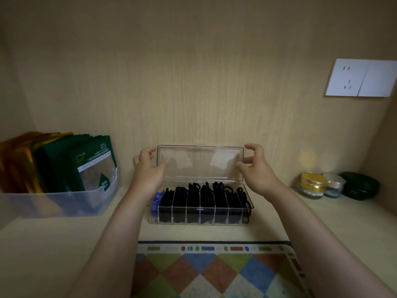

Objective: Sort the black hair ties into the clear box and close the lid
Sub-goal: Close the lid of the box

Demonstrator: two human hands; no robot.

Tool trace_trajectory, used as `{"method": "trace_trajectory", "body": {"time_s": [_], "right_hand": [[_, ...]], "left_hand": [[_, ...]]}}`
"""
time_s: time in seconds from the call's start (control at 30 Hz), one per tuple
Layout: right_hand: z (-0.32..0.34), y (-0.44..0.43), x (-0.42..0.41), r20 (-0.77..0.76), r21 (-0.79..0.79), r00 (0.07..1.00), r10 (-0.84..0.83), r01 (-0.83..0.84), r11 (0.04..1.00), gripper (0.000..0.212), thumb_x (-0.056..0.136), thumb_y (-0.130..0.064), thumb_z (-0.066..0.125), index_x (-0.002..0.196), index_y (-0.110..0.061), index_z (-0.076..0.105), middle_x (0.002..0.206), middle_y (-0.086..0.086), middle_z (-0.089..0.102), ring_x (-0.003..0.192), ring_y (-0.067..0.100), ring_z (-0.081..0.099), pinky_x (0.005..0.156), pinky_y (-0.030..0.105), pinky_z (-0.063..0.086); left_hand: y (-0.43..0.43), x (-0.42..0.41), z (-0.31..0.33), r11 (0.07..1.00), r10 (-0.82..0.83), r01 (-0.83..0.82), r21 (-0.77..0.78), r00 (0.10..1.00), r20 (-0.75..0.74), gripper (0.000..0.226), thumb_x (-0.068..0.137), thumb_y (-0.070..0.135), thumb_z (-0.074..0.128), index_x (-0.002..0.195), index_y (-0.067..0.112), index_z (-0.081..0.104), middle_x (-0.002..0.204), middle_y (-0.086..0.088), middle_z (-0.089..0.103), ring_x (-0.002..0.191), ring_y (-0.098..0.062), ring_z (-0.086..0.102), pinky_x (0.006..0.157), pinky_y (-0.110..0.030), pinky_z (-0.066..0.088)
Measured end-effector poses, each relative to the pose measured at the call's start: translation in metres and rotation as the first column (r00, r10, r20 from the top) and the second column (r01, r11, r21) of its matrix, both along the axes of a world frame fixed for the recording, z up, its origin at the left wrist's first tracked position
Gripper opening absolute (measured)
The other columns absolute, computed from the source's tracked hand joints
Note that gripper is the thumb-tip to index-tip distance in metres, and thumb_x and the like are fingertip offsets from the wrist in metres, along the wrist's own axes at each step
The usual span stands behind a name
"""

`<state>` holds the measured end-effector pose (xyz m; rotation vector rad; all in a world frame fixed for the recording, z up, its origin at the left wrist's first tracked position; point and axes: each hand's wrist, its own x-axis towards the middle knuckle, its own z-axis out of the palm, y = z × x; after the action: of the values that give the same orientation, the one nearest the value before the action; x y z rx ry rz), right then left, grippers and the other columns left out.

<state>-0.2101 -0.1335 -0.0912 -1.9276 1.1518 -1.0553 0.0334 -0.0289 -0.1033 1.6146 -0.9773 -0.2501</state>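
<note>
At lid ends, L grip & R grip pinch.

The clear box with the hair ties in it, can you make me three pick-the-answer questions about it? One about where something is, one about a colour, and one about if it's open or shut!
1. Where do the packets stand, seen from the clear box?
A. In a tub on its left
B. On top of its lid
C. On the checked mat

2. What colour are most of the hair ties in the box?
A. Pink
B. Black
C. White

3. How is the lid right now?
A. Shut flat
C. Taken off and lying on the mat
B. Up and open, with the left hand and right hand at its two ends

Answers:
1. A, the green and gold packets sit in the plastic tub at the left.
2. B, the slots are filled with black ties.
3. B, the lid stands upright behind the box between both hands.
</note>
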Motion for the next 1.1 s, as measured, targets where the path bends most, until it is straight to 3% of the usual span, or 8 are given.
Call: {"method": "trace_trajectory", "body": {"time_s": [0.13,0.23,0.3,0.43,0.57,0.67,0.8,1.1], "right_hand": [[-0.002,-0.002,-0.008,-0.116,-0.134,0.993,0.003,-0.019,0.991,0.053,0.102,-0.018,0.05,0.149,-0.033,0.032,0.098,0.007,0.065,0.092,0.019,0.065,0.071,0.017,0.044],[0.0,-0.004,-0.01,-0.113,-0.209,0.994,-0.007,-0.016,0.978,0.046,0.096,-0.004,0.055,0.135,-0.028,0.056,0.085,-0.003,0.062,0.086,0.012,0.062,0.07,0.014,0.042],[0.005,-0.003,-0.013,-0.109,-0.247,0.994,0.003,-0.03,0.969,0.039,0.091,-0.002,0.063,0.119,-0.028,0.065,0.081,-0.004,0.062,0.081,0.008,0.06,0.072,0.015,0.042],[0.013,0.002,-0.017,-0.117,-0.273,0.993,0.021,-0.052,0.961,0.032,0.087,-0.001,0.069,0.103,-0.028,0.066,0.087,-0.006,0.065,0.077,0.007,0.059,0.066,0.015,0.047],[0.013,0.011,-0.019,-0.188,-0.298,0.982,0.031,-0.087,0.951,0.024,0.088,-0.004,0.068,0.095,-0.026,0.063,0.089,-0.01,0.065,0.081,0.011,0.061,0.065,0.014,0.046],[0.018,0.021,-0.027,-0.346,-0.311,0.937,0.046,-0.161,0.936,0.015,0.091,-0.015,0.068,0.101,-0.026,0.07,0.096,-0.013,0.066,0.086,0.008,0.062,0.073,0.011,0.044],[0.023,0.038,-0.042,-0.524,-0.205,0.844,0.115,-0.256,0.945,0.036,0.085,-0.026,0.076,0.121,-0.027,0.07,0.113,-0.012,0.066,0.1,0.003,0.062,0.09,0.021,0.051],[-0.015,0.059,-0.047,-0.538,-0.252,0.84,0.063,-0.232,0.939,0.048,0.09,-0.018,0.071,0.135,-0.027,0.06,0.131,-0.01,0.056,0.114,0.006,0.054,0.101,0.026,0.047]], "left_hand": [[0.008,0.004,0.0,0.997,-0.072,0.074,-0.031,0.996,0.052,0.077,0.095,0.04,0.06,0.155,0.04,0.012,0.148,0.001,0.038,0.118,-0.013,0.047,0.102,-0.038,0.041],[0.009,0.006,-0.001,0.996,-0.094,0.093,0.012,0.988,0.12,0.08,0.095,0.041,0.06,0.155,0.043,0.007,0.156,0.003,0.035,0.135,-0.021,0.044,0.112,-0.048,0.038],[0.008,0.007,-0.001,0.998,-0.065,0.063,0.015,0.98,0.188,0.073,0.098,0.037,0.057,0.156,0.04,0.013,0.154,0.001,0.04,0.135,-0.022,0.044,0.113,-0.045,0.037],[0.019,0.005,0.001,1.0,0.009,-0.004,-0.015,0.928,0.372,0.055,0.102,0.03,0.051,0.153,0.036,0.031,0.129,0.001,0.05,0.107,-0.012,0.052,0.095,-0.03,0.04],[0.036,0.01,0.002,0.999,-0.035,0.037,0.006,0.883,0.469,0.033,0.101,0.024,0.053,0.133,0.029,0.058,0.12,0.002,0.055,0.088,-0.004,0.054,0.081,-0.027,0.042],[0.051,0.014,0.0,0.997,-0.072,0.079,0.009,0.848,0.526,0.024,0.098,0.021,0.058,0.12,0.027,0.066,0.109,0.005,0.056,0.097,-0.01,0.057,0.083,-0.029,0.046],[0.07,0.021,-0.008,0.987,-0.161,0.125,0.101,0.779,0.606,0.026,0.091,0.023,0.069,0.116,0.028,0.069,0.1,0.009,0.054,0.09,-0.005,0.052,0.075,-0.014,0.037],[0.088,0.014,-0.032,0.981,-0.193,0.146,0.127,0.778,0.598,0.035,0.088,0.01,0.072,0.122,0.018,0.07,0.105,0.011,0.055,0.094,-0.002,0.053,0.082,0.002,0.03]]}}
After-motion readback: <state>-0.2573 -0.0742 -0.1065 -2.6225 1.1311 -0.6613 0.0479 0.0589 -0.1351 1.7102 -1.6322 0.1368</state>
